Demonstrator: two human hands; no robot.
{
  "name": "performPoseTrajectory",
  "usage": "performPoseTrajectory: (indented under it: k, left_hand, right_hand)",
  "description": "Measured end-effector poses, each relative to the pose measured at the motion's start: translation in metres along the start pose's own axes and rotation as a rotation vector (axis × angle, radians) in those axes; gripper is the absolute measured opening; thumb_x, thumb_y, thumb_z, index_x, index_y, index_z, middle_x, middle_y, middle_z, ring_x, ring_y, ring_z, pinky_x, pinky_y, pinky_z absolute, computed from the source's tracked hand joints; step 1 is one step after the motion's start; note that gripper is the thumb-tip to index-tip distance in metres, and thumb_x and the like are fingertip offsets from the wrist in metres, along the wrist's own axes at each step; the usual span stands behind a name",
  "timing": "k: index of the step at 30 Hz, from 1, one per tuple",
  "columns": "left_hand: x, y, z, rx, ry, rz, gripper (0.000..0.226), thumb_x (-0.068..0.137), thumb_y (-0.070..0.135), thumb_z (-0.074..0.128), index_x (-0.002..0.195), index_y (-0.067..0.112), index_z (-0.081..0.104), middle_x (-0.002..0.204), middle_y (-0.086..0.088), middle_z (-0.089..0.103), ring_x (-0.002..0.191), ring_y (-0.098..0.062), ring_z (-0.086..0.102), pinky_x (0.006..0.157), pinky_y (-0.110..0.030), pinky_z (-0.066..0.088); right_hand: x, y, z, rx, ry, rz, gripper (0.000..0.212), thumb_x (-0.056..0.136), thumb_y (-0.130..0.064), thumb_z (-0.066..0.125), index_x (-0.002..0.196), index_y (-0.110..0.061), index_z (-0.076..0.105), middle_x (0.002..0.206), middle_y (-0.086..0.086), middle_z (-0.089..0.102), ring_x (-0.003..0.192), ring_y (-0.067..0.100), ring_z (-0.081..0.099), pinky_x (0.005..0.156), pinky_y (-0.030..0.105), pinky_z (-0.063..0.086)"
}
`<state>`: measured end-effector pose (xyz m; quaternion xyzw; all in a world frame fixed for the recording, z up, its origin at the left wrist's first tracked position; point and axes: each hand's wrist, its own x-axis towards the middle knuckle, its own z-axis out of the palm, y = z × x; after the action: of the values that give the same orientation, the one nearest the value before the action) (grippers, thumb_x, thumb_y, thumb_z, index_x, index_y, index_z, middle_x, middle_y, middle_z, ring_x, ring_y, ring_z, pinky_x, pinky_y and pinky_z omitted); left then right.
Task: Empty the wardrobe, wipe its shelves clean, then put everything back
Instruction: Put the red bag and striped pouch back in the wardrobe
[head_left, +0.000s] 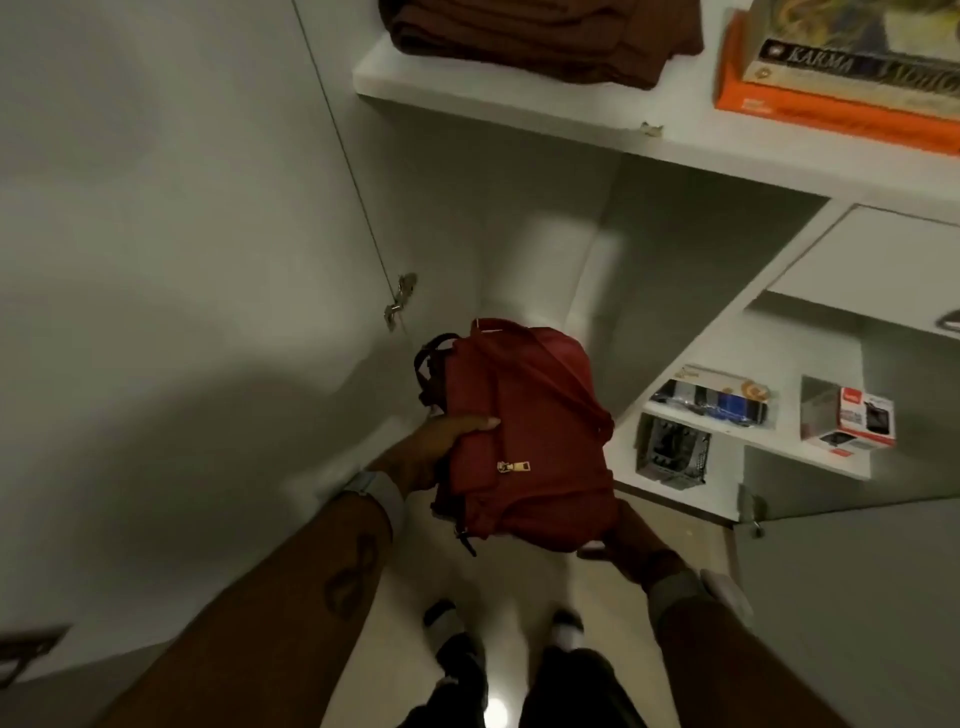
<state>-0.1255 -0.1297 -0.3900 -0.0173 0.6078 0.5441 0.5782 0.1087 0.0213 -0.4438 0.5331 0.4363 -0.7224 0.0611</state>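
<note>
A dark red bag (524, 431) with a gold zip pull hangs in front of the wardrobe's lower left compartment (545, 260). My left hand (441, 447) grips its left side, thumb lying across the front. My right hand (631, 545) holds the bag from underneath at its lower right corner, and the fingers are mostly hidden by the fabric. The bag is above the floor, close to the wardrobe's bottom edge.
The open left door (182, 286) stands close on my left. On the upper shelf (571, 109) lie folded brown clothes (540, 36) and stacked books (841, 67). Small boxes (847, 415) and a packet (717, 397) sit on the lower right shelf. My feet (498, 639) stand on the pale floor.
</note>
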Motion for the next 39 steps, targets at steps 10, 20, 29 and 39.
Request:
performPoseTrajectory:
  k: [10,20,29,39]
  left_hand:
    - [0.298,-0.042,-0.05,0.549,0.151,0.074,0.113,0.047,0.066,0.09,0.146,0.028,0.049,0.136,0.002,0.061,0.114,-0.019,0.063,0.101,-0.04,0.052]
    - [0.533,-0.066,-0.133,0.697,0.33,0.093,0.114,0.042,0.067,0.085,0.14,0.018,0.054,0.13,-0.003,0.063,0.11,-0.021,0.064,0.094,-0.04,0.057]
    - [0.625,-0.04,-0.164,0.753,0.483,0.058,0.119,0.041,0.075,0.08,0.142,0.019,0.049,0.132,-0.001,0.061,0.116,-0.022,0.061,0.096,-0.038,0.055]
    - [0.686,-0.094,-0.209,1.539,0.879,0.181,0.086,0.092,0.08,0.014,0.083,0.025,0.08,0.087,-0.003,0.071,0.078,-0.013,0.07,0.066,-0.014,0.053]
  right_hand:
    - [0.277,0.021,0.053,0.062,0.045,0.059,0.036,0.099,-0.05,0.052,0.123,-0.027,0.067,0.115,0.006,0.073,0.107,0.033,0.067,0.093,0.057,0.055]
    - [0.564,0.042,0.077,-0.014,-0.111,0.008,0.067,0.092,-0.05,0.065,0.151,-0.03,0.04,0.137,0.01,0.062,0.114,0.032,0.066,0.089,0.051,0.059]
    - [0.655,0.017,0.107,-0.049,-0.106,-0.143,0.082,0.087,-0.041,0.067,0.157,-0.029,0.026,0.152,0.006,0.048,0.129,0.033,0.055,0.11,0.055,0.044]
    - [0.682,0.005,0.126,-0.323,-0.066,-0.123,0.058,0.102,-0.043,0.053,0.151,-0.017,0.034,0.124,0.005,0.049,0.123,0.033,0.051,0.11,0.05,0.044]
